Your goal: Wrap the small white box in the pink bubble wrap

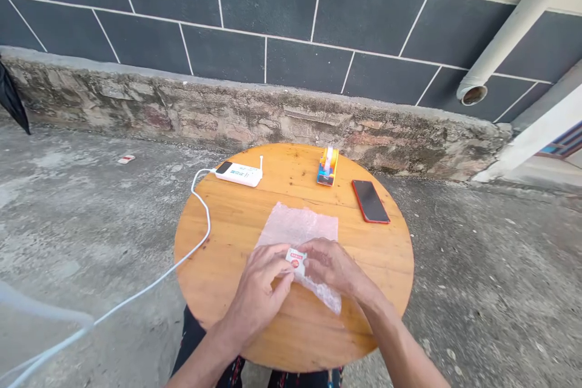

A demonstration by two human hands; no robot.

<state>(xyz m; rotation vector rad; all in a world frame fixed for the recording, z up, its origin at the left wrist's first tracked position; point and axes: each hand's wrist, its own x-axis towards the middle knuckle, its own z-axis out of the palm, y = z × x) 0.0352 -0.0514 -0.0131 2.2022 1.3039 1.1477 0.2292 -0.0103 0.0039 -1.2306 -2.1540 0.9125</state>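
A small white box [296, 259] with red print lies on a pinkish sheet of bubble wrap [295, 224] near the middle of the round table. My left hand [268, 276] grips the box's left side, with curled fingers above and the thumb below. Against its right edge are the bent fingers of my right hand [331, 264], so the box is pinched between both hands. The near edge of the wrap is crumpled and comes up under the box. Part of it hangs toward me below my right hand.
On the wooden table [213, 291] stand a white power strip [239, 174] at back left, a yellow tape dispenser [328, 165] at the back, and a red-edged phone [370, 200] at right. A white cable [208, 218] runs off the left edge. Beyond is a stone ledge [227, 112].
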